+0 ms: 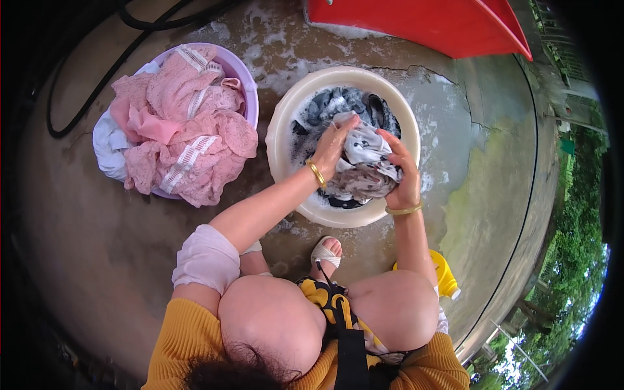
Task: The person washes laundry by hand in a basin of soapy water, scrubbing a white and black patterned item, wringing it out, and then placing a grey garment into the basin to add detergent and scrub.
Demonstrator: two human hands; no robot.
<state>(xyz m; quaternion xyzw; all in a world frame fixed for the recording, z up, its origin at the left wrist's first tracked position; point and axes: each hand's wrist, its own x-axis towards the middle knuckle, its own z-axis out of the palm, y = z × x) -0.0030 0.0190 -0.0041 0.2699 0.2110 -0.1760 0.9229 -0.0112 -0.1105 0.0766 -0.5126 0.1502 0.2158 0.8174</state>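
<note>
Between my two hands is a wet, bunched white-and-grey garment with small dark prints (366, 147). My left hand (332, 147) grips its left side, and my right hand (403, 171) has its fingers curled over the right side. Both hold it above a cream plastic basin (282, 155). Foamy, dark water in the basin surrounds soaking dark clothes (324, 103). A dark strap-like piece (376, 111) lies at the far right inside the rim. The cloth and my hands hide much of the basin's near half.
To the left, a lilac tub (251, 92) is heaped with pink lace clothing (190, 131) and white cloth (109, 146). A red plastic container (419, 24) stands beyond. A yellow bottle (442, 275) is beside my right knee. A black hose (92, 92) curves across the wet concrete floor (97, 234).
</note>
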